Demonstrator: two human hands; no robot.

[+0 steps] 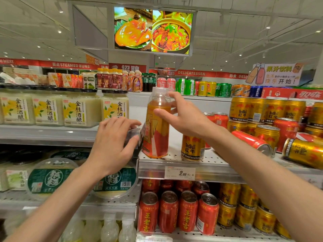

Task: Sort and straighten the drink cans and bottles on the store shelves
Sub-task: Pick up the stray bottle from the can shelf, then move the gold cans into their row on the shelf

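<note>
Head view: I see the orange bottle (156, 126) upright at the shelf (206, 169) front edge, left of a gold can (192, 147).
Right hand (181, 116): fingers spread, at the bottle's neck, nearer.
Left hand (113, 144): pinches a clear plastic divider (135, 135) just left.

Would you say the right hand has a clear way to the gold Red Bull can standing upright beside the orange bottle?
Probably yes: the right hand hovers open just above the upright gold Red Bull can, with nothing between them; the orange plastic bottle stands apart to its left.
</note>
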